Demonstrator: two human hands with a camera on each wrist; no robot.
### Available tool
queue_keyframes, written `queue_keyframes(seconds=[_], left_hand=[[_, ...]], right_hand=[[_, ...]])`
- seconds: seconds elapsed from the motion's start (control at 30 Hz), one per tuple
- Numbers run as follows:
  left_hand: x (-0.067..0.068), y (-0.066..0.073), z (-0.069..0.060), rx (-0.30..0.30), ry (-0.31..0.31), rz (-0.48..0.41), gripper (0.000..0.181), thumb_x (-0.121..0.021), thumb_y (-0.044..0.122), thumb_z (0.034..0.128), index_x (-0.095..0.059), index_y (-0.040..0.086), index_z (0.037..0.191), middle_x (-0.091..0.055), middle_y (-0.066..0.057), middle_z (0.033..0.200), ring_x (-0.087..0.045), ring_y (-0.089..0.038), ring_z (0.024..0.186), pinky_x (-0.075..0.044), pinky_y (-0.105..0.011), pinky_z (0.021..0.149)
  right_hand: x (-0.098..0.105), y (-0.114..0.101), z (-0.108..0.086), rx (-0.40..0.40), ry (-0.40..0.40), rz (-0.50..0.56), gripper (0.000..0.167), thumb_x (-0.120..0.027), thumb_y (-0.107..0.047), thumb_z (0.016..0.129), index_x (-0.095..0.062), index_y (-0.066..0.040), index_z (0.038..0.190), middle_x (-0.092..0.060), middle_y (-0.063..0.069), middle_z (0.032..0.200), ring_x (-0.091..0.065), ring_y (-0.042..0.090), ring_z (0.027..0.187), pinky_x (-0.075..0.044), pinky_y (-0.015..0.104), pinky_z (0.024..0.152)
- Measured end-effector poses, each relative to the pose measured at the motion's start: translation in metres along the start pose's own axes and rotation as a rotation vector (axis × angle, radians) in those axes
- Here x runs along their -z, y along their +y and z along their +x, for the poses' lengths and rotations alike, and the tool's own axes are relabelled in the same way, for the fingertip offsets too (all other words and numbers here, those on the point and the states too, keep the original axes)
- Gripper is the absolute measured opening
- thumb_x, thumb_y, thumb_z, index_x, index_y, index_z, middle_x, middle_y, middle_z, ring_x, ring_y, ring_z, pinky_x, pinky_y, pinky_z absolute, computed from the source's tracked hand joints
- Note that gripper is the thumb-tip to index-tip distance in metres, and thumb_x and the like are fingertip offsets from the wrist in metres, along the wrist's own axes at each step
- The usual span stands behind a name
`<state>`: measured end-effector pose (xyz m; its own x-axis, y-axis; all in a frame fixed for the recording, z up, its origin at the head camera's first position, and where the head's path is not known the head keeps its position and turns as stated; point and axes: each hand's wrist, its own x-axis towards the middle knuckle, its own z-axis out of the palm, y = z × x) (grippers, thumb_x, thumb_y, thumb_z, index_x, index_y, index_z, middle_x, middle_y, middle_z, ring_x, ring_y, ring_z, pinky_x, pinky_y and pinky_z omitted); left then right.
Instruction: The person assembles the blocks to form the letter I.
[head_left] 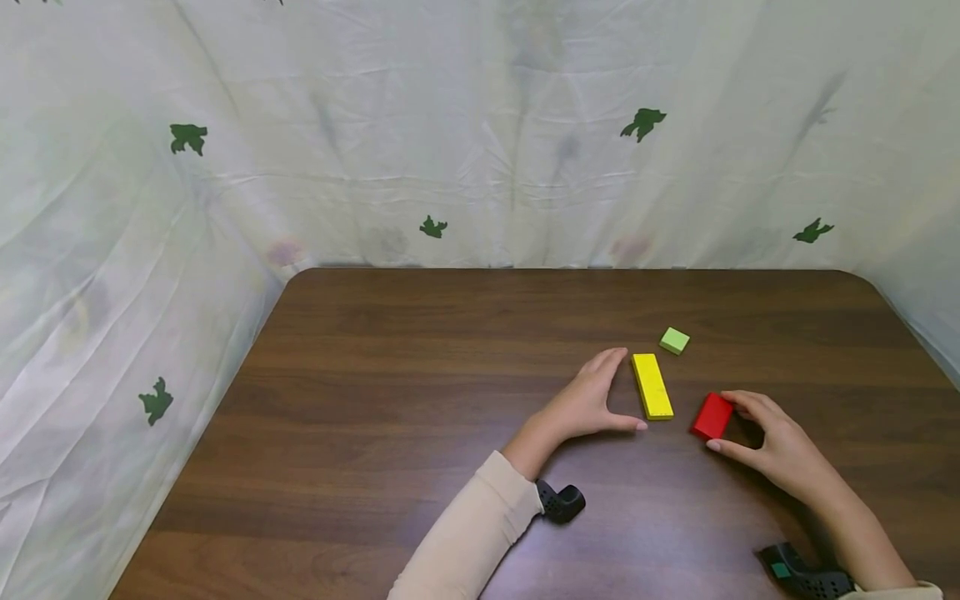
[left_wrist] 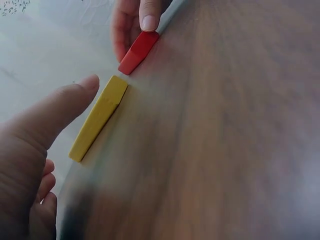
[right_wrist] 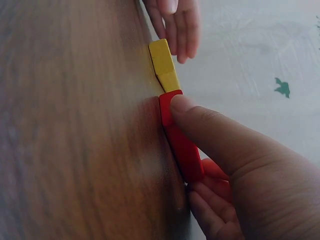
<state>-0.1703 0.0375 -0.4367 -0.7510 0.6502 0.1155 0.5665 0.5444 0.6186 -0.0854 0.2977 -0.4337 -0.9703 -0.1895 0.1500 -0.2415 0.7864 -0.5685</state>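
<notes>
A long yellow block (head_left: 652, 387) lies flat on the wooden table, with my left hand (head_left: 588, 400) just to its left. The left thumb and fingers are spread apart and hold nothing; a small gap separates them from the block in the head view. My right hand (head_left: 780, 446) pinches a red block (head_left: 711, 416) between thumb and fingers, right of the yellow one. In the right wrist view, the thumb presses on the near end of the red block (right_wrist: 182, 145). Behind the yellow block sits a small light green block (head_left: 674, 340), touched by neither hand.
The brown wooden table (head_left: 375, 375) has rounded far corners. A pale cloth (head_left: 480, 125) with green leaf-like patches hangs behind it and along the left side. Black devices are strapped to the left wrist (head_left: 562, 504) and right wrist (head_left: 806, 573).
</notes>
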Motion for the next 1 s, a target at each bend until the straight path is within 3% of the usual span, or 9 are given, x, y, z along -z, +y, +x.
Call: queue_keyframes(seconds=[0.27, 0.6, 1.0], left_hand=[[-0.005, 0.004, 0.011, 0.046, -0.033, 0.016, 0.102, -0.072, 0.051, 0.0672, -0.019, 0.008, 0.142, -0.022, -0.003, 0.145, -0.019, -0.013, 0.131, -0.022, -0.024, 0.103], [-0.009, 0.009, 0.020, 0.076, -0.064, 0.110, 0.101, -0.070, 0.054, 0.0674, -0.021, 0.009, 0.142, -0.024, -0.001, 0.144, -0.021, -0.012, 0.130, -0.022, -0.023, 0.102], [-0.009, 0.010, 0.023, 0.069, -0.056, 0.140, 0.098, -0.071, 0.052, 0.0682, -0.023, 0.007, 0.141, -0.028, -0.002, 0.143, -0.023, -0.012, 0.130, -0.022, -0.023, 0.102]], right_hand=[[0.000, 0.000, 0.000, 0.005, 0.005, -0.004, 0.068, -0.076, -0.029, 0.071, -0.045, 0.003, 0.122, -0.043, 0.021, 0.119, -0.046, 0.039, 0.099, -0.038, 0.057, 0.077], [0.000, 0.001, 0.000, 0.004, 0.005, -0.002, 0.068, -0.076, -0.029, 0.071, -0.045, 0.003, 0.122, -0.043, 0.021, 0.119, -0.046, 0.039, 0.100, -0.038, 0.057, 0.078], [-0.001, 0.001, 0.000, 0.018, 0.016, -0.002, 0.067, -0.077, -0.027, 0.071, -0.046, 0.003, 0.121, -0.044, 0.021, 0.117, -0.046, 0.038, 0.100, -0.038, 0.056, 0.077]])
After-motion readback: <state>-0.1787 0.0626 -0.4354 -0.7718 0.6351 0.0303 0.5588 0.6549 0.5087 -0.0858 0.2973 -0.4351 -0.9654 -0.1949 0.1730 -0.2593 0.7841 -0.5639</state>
